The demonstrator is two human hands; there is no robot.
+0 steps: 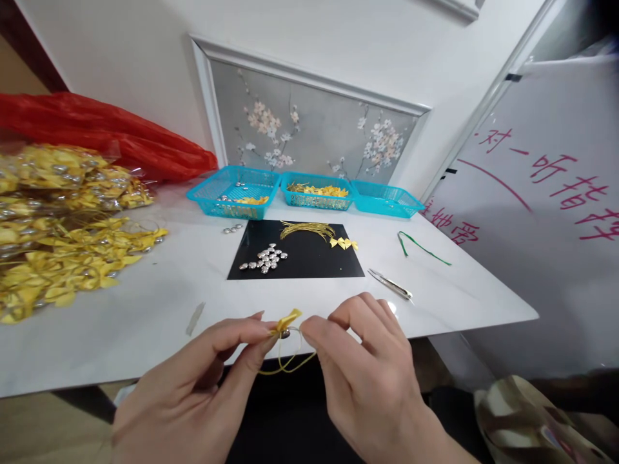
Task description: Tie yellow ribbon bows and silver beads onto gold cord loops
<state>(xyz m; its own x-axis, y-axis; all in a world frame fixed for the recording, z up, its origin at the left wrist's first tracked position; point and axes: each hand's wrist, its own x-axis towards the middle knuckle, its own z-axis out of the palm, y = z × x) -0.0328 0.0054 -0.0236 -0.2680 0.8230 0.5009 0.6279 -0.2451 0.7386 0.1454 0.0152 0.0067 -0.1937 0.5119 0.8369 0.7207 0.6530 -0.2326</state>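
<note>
Between the thumb and forefinger of my left hand (203, 380) is a yellow ribbon bow (289, 319), with a silvery bell or bead (285, 334) just under it. My right hand (362, 367) pinches a thin yellow cord (297, 366) that loops down between both hands. The two hands are a little apart, in front of the table's near edge. Beyond them, a black mat (309, 265) carries a cluster of silvery beads (267, 256), a bundle of gold cords (309, 230) and several small yellow bows (343, 243).
Blue baskets (207, 206) line the back of the white table (169, 348). Thread snips (391, 284) and a green tie (425, 250) lie right of the mat. Finished-looking yellow bow pieces (72, 264) and bagged ones (72, 174) pile up at left, beside red fabric (111, 135).
</note>
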